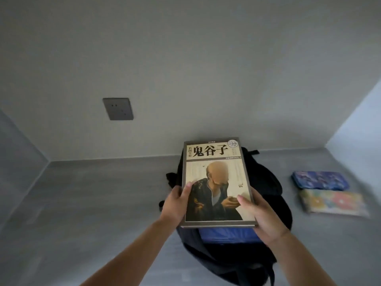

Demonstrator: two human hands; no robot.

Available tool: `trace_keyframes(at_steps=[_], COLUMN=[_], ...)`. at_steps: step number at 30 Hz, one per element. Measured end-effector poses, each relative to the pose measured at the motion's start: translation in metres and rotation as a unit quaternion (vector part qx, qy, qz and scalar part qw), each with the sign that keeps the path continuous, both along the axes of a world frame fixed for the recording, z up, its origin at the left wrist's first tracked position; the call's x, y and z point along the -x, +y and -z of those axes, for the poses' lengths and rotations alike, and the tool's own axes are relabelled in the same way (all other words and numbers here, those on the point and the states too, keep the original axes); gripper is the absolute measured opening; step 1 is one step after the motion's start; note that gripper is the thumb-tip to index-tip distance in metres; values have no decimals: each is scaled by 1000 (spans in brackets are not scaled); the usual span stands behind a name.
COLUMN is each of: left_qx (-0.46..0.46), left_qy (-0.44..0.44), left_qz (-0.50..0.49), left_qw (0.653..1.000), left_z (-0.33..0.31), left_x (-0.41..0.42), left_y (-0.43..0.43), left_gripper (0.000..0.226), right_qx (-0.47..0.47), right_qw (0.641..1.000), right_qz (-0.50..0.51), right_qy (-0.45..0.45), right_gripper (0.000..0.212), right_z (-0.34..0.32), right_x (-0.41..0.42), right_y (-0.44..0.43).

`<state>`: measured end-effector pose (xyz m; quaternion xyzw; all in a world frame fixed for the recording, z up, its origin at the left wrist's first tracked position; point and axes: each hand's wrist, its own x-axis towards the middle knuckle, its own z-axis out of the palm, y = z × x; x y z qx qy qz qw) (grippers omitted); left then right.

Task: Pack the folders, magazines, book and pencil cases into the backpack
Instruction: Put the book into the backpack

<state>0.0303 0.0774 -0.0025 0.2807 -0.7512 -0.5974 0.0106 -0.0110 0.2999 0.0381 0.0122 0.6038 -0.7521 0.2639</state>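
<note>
A thick book [216,178] with a cream cover, black Chinese title and a painted figure is held face up above the black backpack [268,193]. My left hand [175,205] grips its lower left edge, thumb on the cover. My right hand [261,217] grips its lower right corner. Below the book's near edge, something blue [226,233] shows inside the backpack's open mouth. Two pencil cases lie on the surface to the right: a dark blue patterned one [319,180] and a pale one with coloured shapes [334,204] nearer to me.
The grey surface [92,203] runs to a white wall with a grey socket plate [118,108]. Side walls close the surface in at left and right.
</note>
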Motion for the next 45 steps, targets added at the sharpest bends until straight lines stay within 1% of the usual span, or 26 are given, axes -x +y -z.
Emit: trace_keyframes(at_steps=[2, 4, 6, 7, 8, 9, 11, 13, 15, 16, 17, 18, 20, 21, 22, 24, 25, 26, 28, 29, 33, 37, 38, 41, 43, 45], left_qx=[81, 197, 348, 413, 463, 500, 555, 587, 594, 594, 584, 554, 452, 409, 387, 369, 363, 360, 359, 357, 342, 338, 335, 327, 325, 323], left_qy=[19, 45, 67, 67, 55, 40, 29, 17, -3, -5, 1, 12, 37, 47, 59, 81, 88, 90, 87, 83, 58, 55, 54, 53, 51, 48], left_qz=[73, 127, 159, 185, 218, 248, 288, 310, 328, 331, 316, 277, 173, 133, 110, 100, 102, 105, 111, 115, 140, 161, 162, 162, 167, 173], left_qw=[994, 971, 922, 889, 857, 829, 780, 748, 734, 733, 748, 785, 875, 902, 914, 920, 922, 922, 923, 923, 927, 925, 926, 929, 930, 929], left_z=[-1, 2, 9, 12, 17, 20, 24, 24, 20, 18, 15, 11, -3, -11, -19, -32, -37, -40, -40, -40, -37, -35, -34, -29, -25, -19], left_x=[9, 19, 31, 36, 41, 46, 57, 73, 87, 92, 96, 99, 104, 107, 110, 113, 113, 111, 107, 105, 100, 98, 98, 98, 97, 96], left_y=[22, 36, 42, 45, 46, 47, 48, 48, 51, 53, 55, 56, 56, 54, 53, 51, 51, 51, 51, 50, 50, 50, 49, 48, 48, 49], left_gripper=[57, 52, 32, 38, 51, 62, 70, 66, 53, 43, 32, 24, 30, 35, 39, 40, 39, 39, 36, 34, 31, 27, 26, 24, 23, 22], right_qx=[4, 9, 4, -12, -31, -67, -198, -276, -294, -306, -303, -283, -227, -209, -188, -121, -73, -17, 81, 86, 5, -75, -63, 49, 96, 96], right_qw=[999, 996, 994, 994, 993, 991, 977, 960, 953, 950, 951, 957, 966, 967, 972, 981, 980, 981, 973, 972, 984, 982, 978, 955, 939, 935], right_qz=[31, 53, 57, 51, 43, 36, 43, 1, -52, -52, -50, -65, -122, -140, -138, -86, -86, -92, -74, -62, -29, 31, 61, 123, 111, 90], right_qy=[-30, -66, -90, -100, -109, -112, -71, -38, -56, -45, -31, -21, -37, -34, -36, -126, -164, -172, -205, -210, -178, -172, -187, -267, -312, -328], right_gripper=[51, 49, 44, 41, 40, 41, 45, 50, 49, 48, 48, 53, 74, 80, 82, 73, 64, 54, 44, 44, 45, 36, 39, 37, 34, 32], right_z=[4, 11, 18, 23, 28, 37, 56, 69, 76, 82, 90, 96, 103, 103, 100, 91, 87, 87, 84, 84, 73, 65, 67, 79, 85, 86], right_x=[-2, -6, -14, -18, -22, -25, -28, -32, -40, -44, -45, -45, -44, -43, -43, -37, -33, -28, -14, -5, 39, 69, 72, 63, 48, 40], right_y=[40, 77, 113, 131, 145, 158, 182, 196, 201, 204, 206, 205, 195, 188, 180, 161, 151, 142, 123, 114, 76, 56, 54, 56, 58, 56])
